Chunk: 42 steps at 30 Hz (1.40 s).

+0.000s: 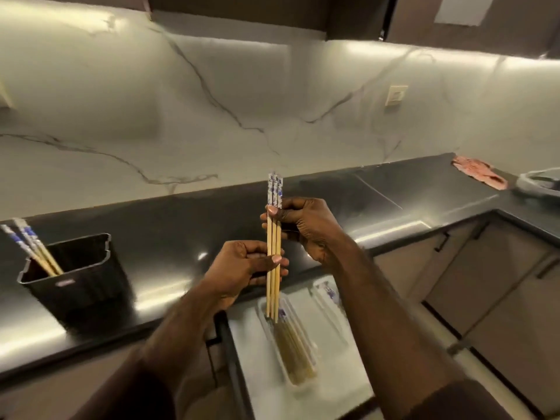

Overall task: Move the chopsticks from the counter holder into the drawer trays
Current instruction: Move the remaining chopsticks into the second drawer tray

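Three wooden chopsticks [273, 237] with blue-and-white patterned tops stand upright in both my hands, side by side, above the open drawer. My left hand [242, 268] pinches them low on the shafts. My right hand [306, 225] grips them higher, just under the patterned ends. Below them a clear drawer tray [269, 331] holds several chopsticks lying flat. A second clear tray [330, 301] lies to its right. The black counter holder [88, 280] stands at the left with two chopsticks [33, 247] leaning out of it.
The dark counter [169, 237] runs left to right and turns a corner at the right. A pink cloth [478, 172] and a bowl-like dish [539, 183] sit at the far right. Marble backsplash behind. Cabinet doors [485, 268] stand below the right counter.
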Motion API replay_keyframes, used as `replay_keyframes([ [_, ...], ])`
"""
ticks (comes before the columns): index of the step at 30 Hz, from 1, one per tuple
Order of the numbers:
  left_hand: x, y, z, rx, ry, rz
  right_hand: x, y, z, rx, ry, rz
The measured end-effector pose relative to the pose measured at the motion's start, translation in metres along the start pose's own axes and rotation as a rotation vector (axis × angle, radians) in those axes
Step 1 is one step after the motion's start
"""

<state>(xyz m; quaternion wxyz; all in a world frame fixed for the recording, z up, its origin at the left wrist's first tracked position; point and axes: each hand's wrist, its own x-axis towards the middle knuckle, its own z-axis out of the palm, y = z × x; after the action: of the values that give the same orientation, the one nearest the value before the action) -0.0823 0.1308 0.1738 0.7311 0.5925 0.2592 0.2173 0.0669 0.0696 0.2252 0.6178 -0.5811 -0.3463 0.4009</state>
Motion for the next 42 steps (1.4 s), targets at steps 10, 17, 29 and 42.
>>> replay_keyframes([
  [10, 0.034, -0.051, 0.176, 0.116, -0.052, 0.055, -0.075, 0.007, -0.17, -0.042, 0.094, -0.011],
  [17, 0.068, -0.093, 0.224, 0.065, -0.025, -0.018, -0.07, 0.043, -0.219, -0.057, 0.155, 0.065],
  [29, 0.16, -0.174, 0.244, 0.004, 0.25, -0.186, 0.024, 0.118, -0.268, -0.191, 0.052, 0.266],
  [42, 0.175, -0.227, 0.258, -0.407, 0.459, -0.43, 0.066, 0.178, -0.294, -0.611, -0.333, 0.474],
])
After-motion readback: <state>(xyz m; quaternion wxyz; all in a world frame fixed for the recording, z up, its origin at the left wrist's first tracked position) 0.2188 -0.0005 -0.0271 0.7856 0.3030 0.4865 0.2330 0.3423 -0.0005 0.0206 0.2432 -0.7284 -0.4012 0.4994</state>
